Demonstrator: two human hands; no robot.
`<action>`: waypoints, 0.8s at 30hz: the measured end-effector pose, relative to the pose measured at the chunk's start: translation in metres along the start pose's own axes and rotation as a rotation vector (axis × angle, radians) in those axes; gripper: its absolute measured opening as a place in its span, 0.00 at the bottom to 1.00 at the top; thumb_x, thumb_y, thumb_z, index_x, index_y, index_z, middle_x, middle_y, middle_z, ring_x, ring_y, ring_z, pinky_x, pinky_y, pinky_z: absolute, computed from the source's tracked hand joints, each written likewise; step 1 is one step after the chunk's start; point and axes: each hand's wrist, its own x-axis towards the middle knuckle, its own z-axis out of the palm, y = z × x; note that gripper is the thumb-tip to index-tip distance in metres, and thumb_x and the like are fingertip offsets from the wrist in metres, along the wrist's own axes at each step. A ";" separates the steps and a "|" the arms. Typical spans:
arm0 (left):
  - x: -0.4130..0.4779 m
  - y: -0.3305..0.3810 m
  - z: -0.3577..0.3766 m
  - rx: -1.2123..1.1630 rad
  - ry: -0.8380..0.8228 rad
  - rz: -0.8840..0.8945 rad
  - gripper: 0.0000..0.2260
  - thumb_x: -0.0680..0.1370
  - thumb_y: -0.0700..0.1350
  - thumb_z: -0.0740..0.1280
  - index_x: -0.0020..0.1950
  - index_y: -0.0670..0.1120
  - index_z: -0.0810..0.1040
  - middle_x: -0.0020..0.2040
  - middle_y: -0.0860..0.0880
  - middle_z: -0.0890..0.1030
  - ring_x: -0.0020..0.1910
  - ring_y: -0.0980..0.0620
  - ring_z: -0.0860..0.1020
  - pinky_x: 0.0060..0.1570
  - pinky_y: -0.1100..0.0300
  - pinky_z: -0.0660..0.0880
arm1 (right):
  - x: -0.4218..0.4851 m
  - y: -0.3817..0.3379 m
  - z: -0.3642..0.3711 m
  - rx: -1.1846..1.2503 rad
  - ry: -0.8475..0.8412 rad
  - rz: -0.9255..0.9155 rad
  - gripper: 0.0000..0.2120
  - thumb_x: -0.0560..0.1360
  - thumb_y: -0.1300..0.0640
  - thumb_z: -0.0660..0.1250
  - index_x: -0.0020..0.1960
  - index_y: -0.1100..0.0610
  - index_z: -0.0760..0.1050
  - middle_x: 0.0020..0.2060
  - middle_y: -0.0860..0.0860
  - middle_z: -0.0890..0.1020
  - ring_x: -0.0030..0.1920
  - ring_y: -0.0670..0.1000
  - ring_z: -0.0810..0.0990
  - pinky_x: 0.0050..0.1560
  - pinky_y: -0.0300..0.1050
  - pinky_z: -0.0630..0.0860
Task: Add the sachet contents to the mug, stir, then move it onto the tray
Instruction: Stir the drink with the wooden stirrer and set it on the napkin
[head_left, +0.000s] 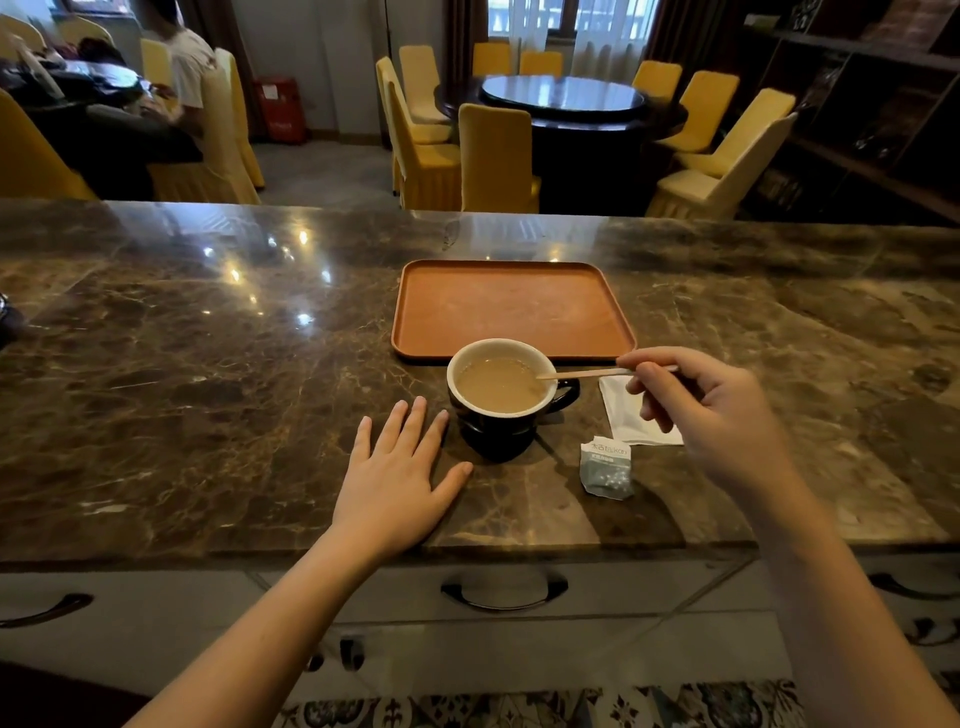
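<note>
A dark mug (498, 431) with a white inside stands on the marble counter, filled with a milky brown drink. Its handle points right. My right hand (711, 410) pinches a thin wooden stir stick (587, 372) whose tip dips into the drink at the mug's right rim. My left hand (400, 478) lies flat on the counter just left of the mug, fingers spread, holding nothing. An orange-brown tray (511, 309) sits directly behind the mug, with nothing on it. A small grey-green sachet (605, 467) lies to the right of the mug.
A white paper wrapper (623, 415) lies partly under my right hand. The marble counter (208, 364) extends far to both sides. Beyond it stand yellow-covered chairs (493, 156), a round table, and a seated person at far left. Drawers with dark handles sit below the counter edge.
</note>
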 end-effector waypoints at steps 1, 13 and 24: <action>0.000 0.000 0.000 0.000 0.003 0.003 0.32 0.72 0.68 0.37 0.73 0.55 0.42 0.73 0.52 0.39 0.71 0.55 0.37 0.68 0.49 0.35 | 0.000 0.001 0.000 -0.007 -0.003 0.005 0.09 0.76 0.62 0.61 0.51 0.57 0.79 0.37 0.55 0.81 0.32 0.45 0.76 0.31 0.33 0.73; -0.001 0.002 0.000 -0.006 -0.004 0.005 0.35 0.68 0.68 0.33 0.73 0.55 0.42 0.75 0.51 0.41 0.73 0.53 0.38 0.70 0.48 0.36 | -0.012 0.023 -0.038 0.254 0.369 0.213 0.09 0.75 0.59 0.63 0.51 0.58 0.80 0.37 0.50 0.83 0.35 0.44 0.80 0.37 0.34 0.79; 0.000 0.002 -0.003 0.006 -0.039 -0.002 0.30 0.75 0.65 0.41 0.73 0.55 0.41 0.75 0.51 0.41 0.73 0.53 0.38 0.70 0.48 0.37 | -0.037 0.071 -0.024 -0.096 0.511 0.179 0.11 0.75 0.57 0.64 0.56 0.58 0.78 0.45 0.56 0.83 0.41 0.50 0.81 0.41 0.29 0.76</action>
